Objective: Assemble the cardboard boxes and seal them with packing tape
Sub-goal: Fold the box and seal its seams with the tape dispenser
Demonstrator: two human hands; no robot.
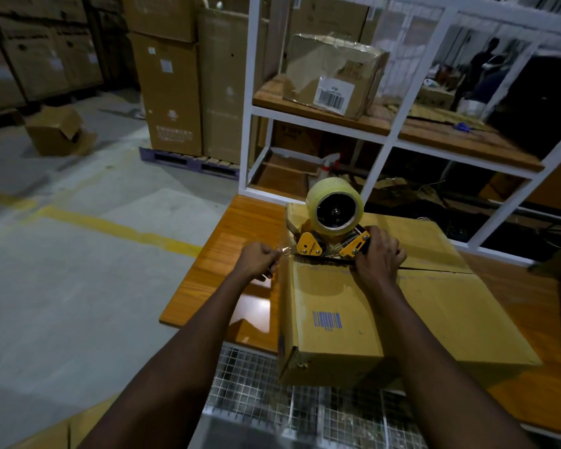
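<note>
A brown cardboard box (pixel 386 306) with a blue barcode lies on the wooden table (pixel 214 260), its top flaps closed along a centre seam. A yellow tape dispenser (pixel 332 231) with a roll of clear tape sits on the box's left end, over the seam. My right hand (pixel 381 254) grips the dispenser's handle. My left hand (pixel 259 259) pinches the loose end of the clear tape (pixel 284 251) just off the box's left edge.
A white-framed shelf unit (pixel 399 121) stands behind the table with a taped, labelled box (pixel 334 74) on it. Stacked cartons on a pallet (pixel 175 92) rise at the back left. An open box (pixel 57 131) lies on the concrete floor. A wire mesh surface (pixel 272 393) sits below the table's near edge.
</note>
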